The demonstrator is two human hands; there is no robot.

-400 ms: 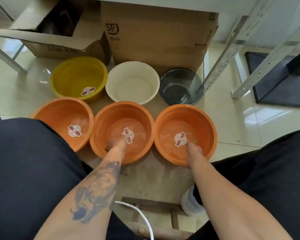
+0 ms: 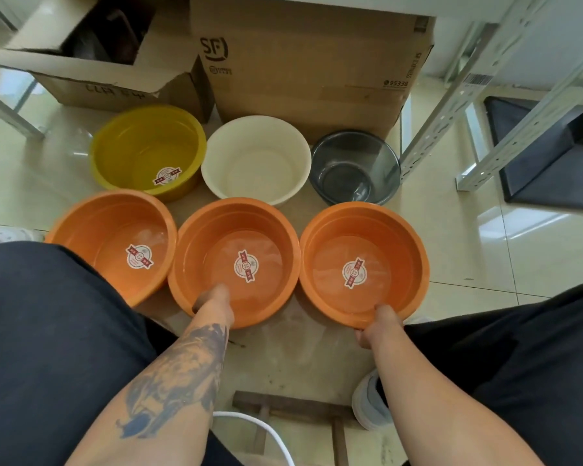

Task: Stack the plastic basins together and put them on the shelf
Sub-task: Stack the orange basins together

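Observation:
Several plastic basins stand on the floor in two rows. The near row holds a left orange basin [image 2: 91, 227], a middle orange basin [image 2: 199, 243] and a right orange basin [image 2: 408, 250]. Behind them sit a yellow basin [image 2: 122, 142], a white basin [image 2: 249, 156] and a dark clear basin [image 2: 344, 153]. My left hand [image 2: 214, 302] grips the near rim of the middle orange basin, fingers inside. My right hand [image 2: 377, 326] pinches the near rim of the right orange basin, thumb inside. All basins stand apart, none nested.
Two cardboard boxes [image 2: 303, 62] stand behind the basins. Slotted metal shelf posts [image 2: 451, 105] rise at the right, with a dark mat [image 2: 546, 169] beyond. My dark-trousered knees flank the basins; a white cable [image 2: 263, 428] and a wooden frame [image 2: 283, 408] lie near my shoe [image 2: 367, 405].
Both hands have drawn back from the basin bottoms to the near rims and closed on them. The right hand moved farther back than the left.

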